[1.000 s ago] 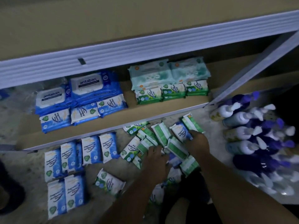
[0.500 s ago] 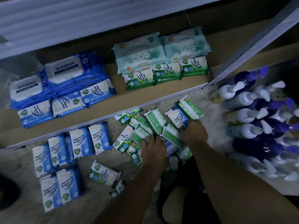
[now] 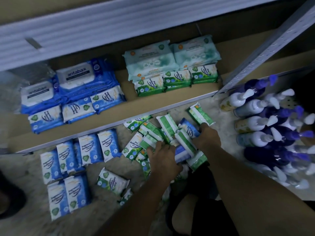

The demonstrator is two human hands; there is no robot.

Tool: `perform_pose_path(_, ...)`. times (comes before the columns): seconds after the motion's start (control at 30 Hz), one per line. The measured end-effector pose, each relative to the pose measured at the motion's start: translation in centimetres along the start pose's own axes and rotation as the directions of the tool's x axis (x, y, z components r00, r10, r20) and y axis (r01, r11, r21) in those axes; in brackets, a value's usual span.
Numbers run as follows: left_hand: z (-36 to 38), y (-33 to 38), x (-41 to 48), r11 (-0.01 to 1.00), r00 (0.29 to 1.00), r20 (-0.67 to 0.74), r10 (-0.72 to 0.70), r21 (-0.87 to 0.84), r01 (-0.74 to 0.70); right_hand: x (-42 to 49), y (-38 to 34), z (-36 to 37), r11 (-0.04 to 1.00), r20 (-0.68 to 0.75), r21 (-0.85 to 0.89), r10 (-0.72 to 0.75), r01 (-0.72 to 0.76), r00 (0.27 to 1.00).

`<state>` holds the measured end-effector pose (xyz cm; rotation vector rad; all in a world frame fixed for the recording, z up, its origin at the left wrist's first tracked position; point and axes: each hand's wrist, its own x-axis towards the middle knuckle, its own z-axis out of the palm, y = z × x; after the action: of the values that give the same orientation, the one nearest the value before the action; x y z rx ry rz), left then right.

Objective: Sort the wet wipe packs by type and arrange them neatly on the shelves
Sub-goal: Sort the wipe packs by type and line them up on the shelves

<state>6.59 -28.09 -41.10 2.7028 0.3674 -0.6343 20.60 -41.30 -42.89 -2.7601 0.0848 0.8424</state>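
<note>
A loose pile of small green pine wipe packs (image 3: 167, 124), with a blue pack or two mixed in, lies on the floor in front of the low shelf (image 3: 119, 113). My left hand (image 3: 163, 157) grips packs at the pile's left side. My right hand (image 3: 207, 138) curls round packs at its right side. Small blue fragrance-free packs (image 3: 90, 149) lie in rows on the floor to the left. One green pack (image 3: 112, 181) lies apart. On the shelf, blue packs (image 3: 76, 109) sit before large antabax packs (image 3: 76, 74). Green packs (image 3: 177, 77) sit before large teal packs (image 3: 150, 60).
Several white and purple spray bottles (image 3: 255, 120) lie wrapped in plastic to the right of the pile. A grey perforated shelf post (image 3: 265, 53) rises diagonally at the right. A dark shoe (image 3: 10, 201) is at the left edge.
Both hands have stayed in the green pile and pushed its packs closer together. The camera has tilted, so the shelf shifted in view.
</note>
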Motion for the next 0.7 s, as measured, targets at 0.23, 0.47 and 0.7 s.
perform_pose_path(0.23, -3.0, -0.5, -3.1, 0.971, 1.0, 0.005, -0.002, -0.238, 0.003, -3.1, -2.2, -2.9, 0.96, -0.158, 0.279, 0.046, 0.0, 0.986)
perform_pose_path(0.47, -7.9, -5.2, -9.3, 0.622, 0.985, 0.147, -0.086, -0.765, 0.169, -8.7, -6.0, -4.4, 0.802, -0.108, 0.592, 0.169, -0.073, 0.98)
perform_pose_path(0.7, -11.7, -9.5, -16.9, -0.169, 0.972, 0.197, -0.131, -0.97, 0.174, -16.4, -10.0, -3.4, 0.574, 0.133, 0.808, 0.046, -0.135, 0.99)
